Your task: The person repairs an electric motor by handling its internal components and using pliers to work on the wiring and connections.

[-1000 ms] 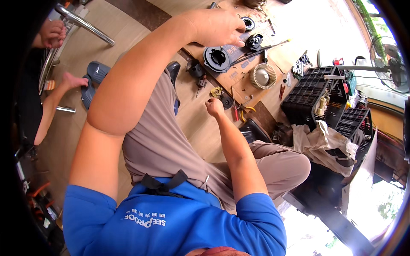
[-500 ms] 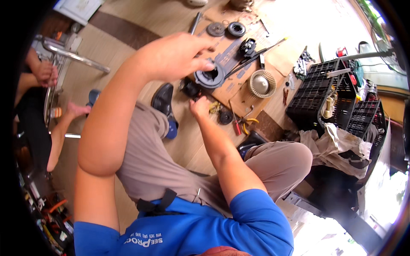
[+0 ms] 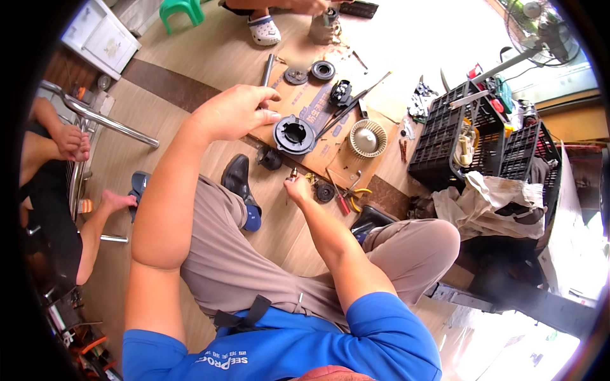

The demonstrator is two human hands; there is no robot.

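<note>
My left hand [image 3: 236, 113] is open, its thumb and fingers apart with nothing between them. It hovers at the upper left of a black ring-shaped housing [image 3: 283, 145] on a cardboard sheet [image 3: 356, 168]. My right hand [image 3: 297, 188] is closed, pinching a small shiny metal piece [image 3: 293, 172] whose exact kind I cannot make out. Left of that hand, a black motor-like part [image 3: 269, 159] rests by the cardboard's edge. Just to its right are a dark round part [image 3: 325, 192], a red-handled screwdriver [image 3: 343, 204] and yellow-handled pliers [image 3: 359, 198].
On the cardboard lie a pale fan wheel [image 3: 367, 138], two dark discs and a black bracket-like part [image 3: 341, 93]. Black plastic crates [image 3: 438, 136] with tools stand at right. One person sits at left beside a chrome chair frame [image 3: 117, 124]; another's shoe [image 3: 264, 30] shows at top.
The view has shifted, so the floor things sit lower and more to the left. My left hand has drawn back from over the housing. The metal piece now shows at my right fingertips.
</note>
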